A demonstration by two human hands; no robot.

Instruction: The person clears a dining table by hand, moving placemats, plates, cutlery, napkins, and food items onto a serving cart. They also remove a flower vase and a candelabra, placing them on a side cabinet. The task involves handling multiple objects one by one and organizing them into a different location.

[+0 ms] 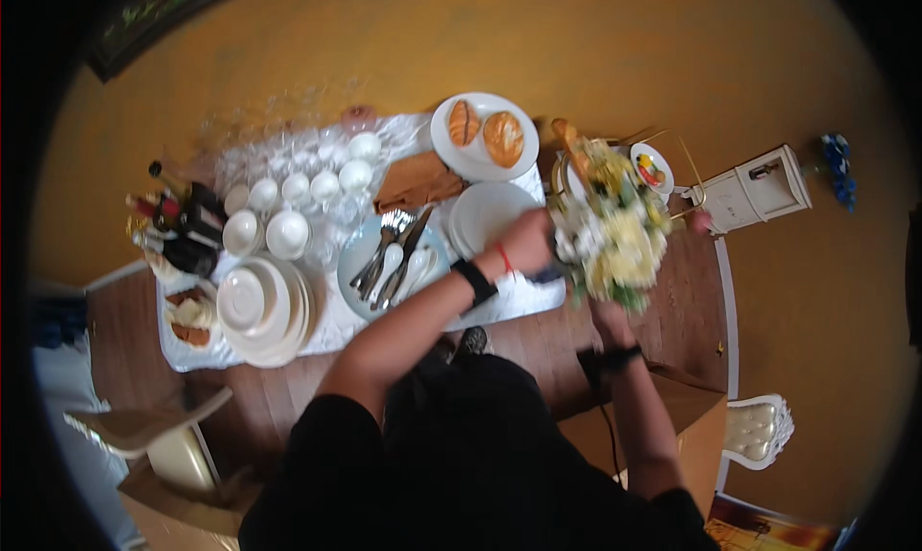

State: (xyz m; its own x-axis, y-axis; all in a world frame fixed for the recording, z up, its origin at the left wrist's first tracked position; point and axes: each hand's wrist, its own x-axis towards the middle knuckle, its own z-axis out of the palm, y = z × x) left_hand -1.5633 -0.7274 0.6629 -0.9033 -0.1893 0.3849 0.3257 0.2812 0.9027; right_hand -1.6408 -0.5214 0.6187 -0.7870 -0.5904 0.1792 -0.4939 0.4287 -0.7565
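Observation:
A blurred bunch of yellow and white flowers (618, 241) with green leaves is held off the right end of the table. Against its left side, my left hand (529, 241) is curled in a fist, above a stack of white plates (490, 212). Something dark, too blurred to name, shows by that fist. My right hand (611, 322) is under the near side of the flowers; its fingers are hidden by them. Left of my forearm, a pale blue plate (349, 263) carries knives, other metal cutlery and white spoons (389, 266).
The marble-patterned table (331, 335) bears white cups (288, 234), stacked plates (252, 306), clear glasses (281, 147), bottles (198, 223), a folded brown cloth (418, 180) and a bread plate (482, 165). A gold-framed stand (691, 162) is beyond the flowers. Cardboard boxes (691, 436) flank me.

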